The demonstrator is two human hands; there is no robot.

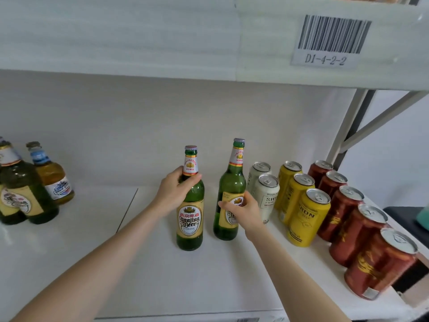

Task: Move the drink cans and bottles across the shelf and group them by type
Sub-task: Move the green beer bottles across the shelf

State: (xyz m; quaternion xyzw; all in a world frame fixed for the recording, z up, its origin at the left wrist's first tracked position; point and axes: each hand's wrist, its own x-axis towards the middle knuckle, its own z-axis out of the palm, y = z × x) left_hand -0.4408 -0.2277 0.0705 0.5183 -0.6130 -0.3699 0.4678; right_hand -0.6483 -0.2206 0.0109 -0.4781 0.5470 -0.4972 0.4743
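Furthest left on the white shelf (162, 275), a cluster of dark green bottles (25, 196) with cream-and-yellow labels stands partly cut off by the edge of the view. An amber bottle (52, 180) with a blue neck band stands just behind them to the right. A wide stretch of bare shelf, crossed by a thin seam (127, 210), separates these from the middle. There the left hand (176, 190) reaches in from below and grips the left Yanjing bottle (190, 219) at its shoulder, the fingers (192, 180) curled round the glass just under the red-and-gold neck label. This bottle stands upright on the shelf, its front label facing the camera. Just beside it, not touching, stands the right Yanjing bottle (232, 182), of the same green glass and gold label. The right hand (243, 212) holds it at the body, thumb and fingers wrapped over the label, and its base appears to rest on the shelf. Right of that bottle the cans run in rows from front to back: two white cans (267, 194) close beside it, then three yellow cans (306, 214), then five red cans (355, 228) along the shelf's right edge. Above them, on the front lip of the upper shelf (139, 43), a barcode label (332, 40) reads D1-4-2-2.
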